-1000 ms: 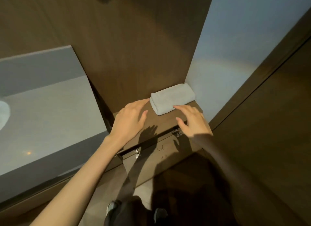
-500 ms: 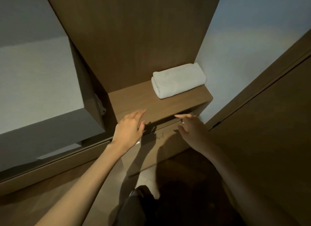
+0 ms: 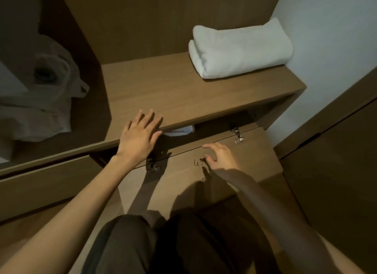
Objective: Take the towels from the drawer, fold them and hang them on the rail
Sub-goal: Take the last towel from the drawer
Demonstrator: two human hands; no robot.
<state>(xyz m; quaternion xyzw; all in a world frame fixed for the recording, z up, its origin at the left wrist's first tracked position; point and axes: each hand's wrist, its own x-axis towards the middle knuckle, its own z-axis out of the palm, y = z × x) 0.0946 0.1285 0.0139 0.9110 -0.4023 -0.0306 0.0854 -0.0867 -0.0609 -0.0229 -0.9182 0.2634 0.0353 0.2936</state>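
Towels show in two places. A white folded towel [image 3: 240, 49] lies on the wooden shelf [image 3: 163, 94], at its right end, just beside the pale wall [image 3: 326, 49]. A second white towel [image 3: 180, 130] peeks out of the dark compartment [image 3: 216, 123] under the shelf, with only its front edge in view.

Our left hand [image 3: 140, 137] lies flat over the shelf's front edge, just left of that hidden towel, fingers straight and spread, holding nothing. We cannot tell whether it presses on the wood or only hovers.

Our right hand [image 3: 221, 156] is over the compartment's wooden flap [image 3: 255, 155], which hangs open toward us on two metal hinges [image 3: 237, 135]. Its fingers are loosely bent and it grips nothing. Some dark handwriting [image 3: 199, 162] sits on the flap just beside its thumb.

Farther left, in a dim recess, we see a pale crumpled heap [image 3: 40, 110], too dark to name. Our knees in dark trousers [image 3: 163, 243] fill the bottom of the view.
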